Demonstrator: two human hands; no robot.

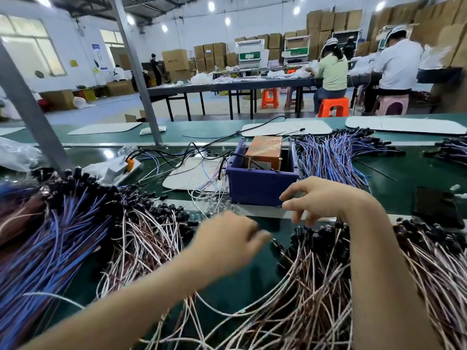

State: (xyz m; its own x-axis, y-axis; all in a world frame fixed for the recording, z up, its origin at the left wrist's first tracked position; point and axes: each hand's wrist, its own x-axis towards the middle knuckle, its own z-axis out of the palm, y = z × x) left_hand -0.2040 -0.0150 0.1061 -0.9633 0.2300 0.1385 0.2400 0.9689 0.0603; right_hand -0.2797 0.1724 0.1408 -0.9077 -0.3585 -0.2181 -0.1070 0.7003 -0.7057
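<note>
Hovering over wires (pixel 307 276): right hand (pixel 319 201) loosely curled, left hand (pixel 228 239) blurred.

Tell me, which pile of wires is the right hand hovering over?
The pink-and-white pile at the lower right: the right hand hangs just above its black ends. The other pink pile and the blue pile lie further left.

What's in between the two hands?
Just a bare bit of green bench between the left hand and the right hand, in the head view.

Two hands (pixel 227 238) (pixel 321 198); one blue bin (pixel 260 188); wire leads (pixel 316 286), perhaps hundreds.
</note>
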